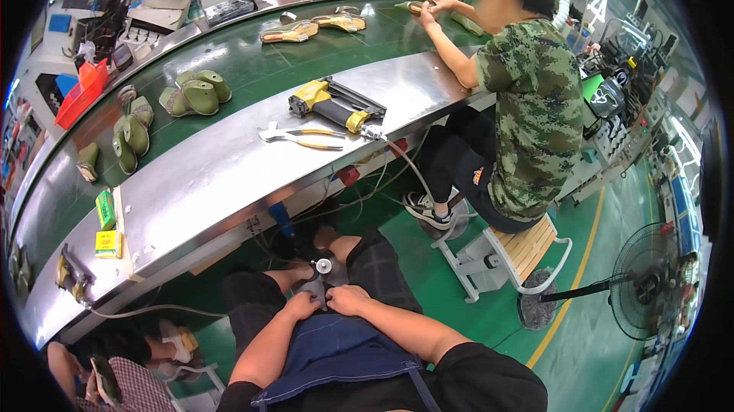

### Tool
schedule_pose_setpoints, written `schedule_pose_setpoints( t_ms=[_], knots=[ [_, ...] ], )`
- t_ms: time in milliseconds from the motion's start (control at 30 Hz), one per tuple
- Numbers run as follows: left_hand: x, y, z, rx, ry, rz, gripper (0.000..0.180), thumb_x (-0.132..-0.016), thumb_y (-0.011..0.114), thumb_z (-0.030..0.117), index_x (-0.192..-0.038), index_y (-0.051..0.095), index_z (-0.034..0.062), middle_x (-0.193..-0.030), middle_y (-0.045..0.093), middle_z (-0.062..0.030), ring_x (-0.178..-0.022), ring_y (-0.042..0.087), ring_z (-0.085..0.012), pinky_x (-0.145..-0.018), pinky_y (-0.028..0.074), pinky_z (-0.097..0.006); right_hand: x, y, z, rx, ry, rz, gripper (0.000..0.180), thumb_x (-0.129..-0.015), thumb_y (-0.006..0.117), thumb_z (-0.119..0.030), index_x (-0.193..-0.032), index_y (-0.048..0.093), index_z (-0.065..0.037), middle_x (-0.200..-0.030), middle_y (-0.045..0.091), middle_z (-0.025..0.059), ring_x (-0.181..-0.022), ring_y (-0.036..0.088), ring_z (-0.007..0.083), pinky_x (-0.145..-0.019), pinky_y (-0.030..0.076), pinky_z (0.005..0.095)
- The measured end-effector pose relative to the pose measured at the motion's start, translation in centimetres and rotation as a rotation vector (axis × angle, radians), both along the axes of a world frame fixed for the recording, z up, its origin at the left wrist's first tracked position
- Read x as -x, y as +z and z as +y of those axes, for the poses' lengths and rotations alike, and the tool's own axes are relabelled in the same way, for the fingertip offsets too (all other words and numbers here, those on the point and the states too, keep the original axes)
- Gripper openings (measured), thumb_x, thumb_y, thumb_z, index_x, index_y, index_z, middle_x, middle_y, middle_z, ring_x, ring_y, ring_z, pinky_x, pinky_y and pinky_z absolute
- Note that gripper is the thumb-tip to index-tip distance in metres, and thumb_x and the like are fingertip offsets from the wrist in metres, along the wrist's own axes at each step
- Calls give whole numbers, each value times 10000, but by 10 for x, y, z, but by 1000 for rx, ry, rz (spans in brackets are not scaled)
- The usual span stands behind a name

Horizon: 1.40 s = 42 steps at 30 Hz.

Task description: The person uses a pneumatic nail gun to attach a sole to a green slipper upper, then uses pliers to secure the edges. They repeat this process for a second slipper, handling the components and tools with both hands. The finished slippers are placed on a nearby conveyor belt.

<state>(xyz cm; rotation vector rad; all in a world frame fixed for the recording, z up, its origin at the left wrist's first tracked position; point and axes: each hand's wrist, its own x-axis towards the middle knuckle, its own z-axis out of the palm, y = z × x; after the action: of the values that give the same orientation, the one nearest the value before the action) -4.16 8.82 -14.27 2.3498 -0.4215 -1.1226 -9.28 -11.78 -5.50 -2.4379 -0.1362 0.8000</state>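
Observation:
In my lap, just above the top edge of a dark blue apron, my left hand and my right hand are close together with curled fingers. Something grey shows between and beyond them; its kind, and what the fingers hold, I cannot make out. Right past the hands, a white round knob-like part stands between my knees. On the metal bench ahead lie pincers with yellow-and-black handles and a yellow-and-black air stapler on a hose.
Olive sandals and tan soles sit on the green conveyor belt. Small boxes and a second air stapler lie at the bench's left. A co-worker in camouflage sits right, near a fan.

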Motion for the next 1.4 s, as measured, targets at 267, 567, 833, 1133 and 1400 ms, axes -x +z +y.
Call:
schedule_pose_setpoints(
  t_ms=[267,567,833,1133,1400],
  knots=[
    [2,3,-1,-5,-16,-38,567,-866,691,376,-1317,688,31,-1282,691,-249,-1217,660,-379,-1054,510,-437,2,-1,0,0,1,-10,377,-951,632,-336,-1240,719,-111,-1180,734,197,-1136,688,375,-976,536,491],
    [3,8,-3,6,19,9,579,-871,696,363,-1322,677,1,-1230,712,-253,-1192,676,-373,-1041,516,-419,4,-13,-2,-7,-6,-24,371,-945,631,-330,-1230,718,-108,-1167,735,205,-1120,691,387,-963,540,503],
    [1,6,-1,-9,6,17,585,-874,688,371,-1342,672,19,-1288,682,-268,-1217,661,-383,-1050,511,-422,3,-12,-1,-10,-11,-26,362,-936,637,-321,-1208,728,-101,-1143,737,218,-1099,696,401,-952,543,515],
    [0,8,-2,5,31,37,592,-875,693,363,-1351,665,12,-1099,755,-231,-1111,719,-340,-1006,534,-410,3,-9,-1,-25,-29,-22,357,-934,636,-320,-1200,732,-103,-1135,738,219,-1090,699,401,-943,544,517],
    [-1,0,-1,21,21,13,594,-867,703,366,-1334,673,1,-1183,734,-244,-1148,704,-349,-1014,530,-409,2,-11,-2,-21,-29,-21,348,-938,626,-318,-1192,733,-106,-1145,737,216,-1097,696,399,-944,541,515]
  ],
)
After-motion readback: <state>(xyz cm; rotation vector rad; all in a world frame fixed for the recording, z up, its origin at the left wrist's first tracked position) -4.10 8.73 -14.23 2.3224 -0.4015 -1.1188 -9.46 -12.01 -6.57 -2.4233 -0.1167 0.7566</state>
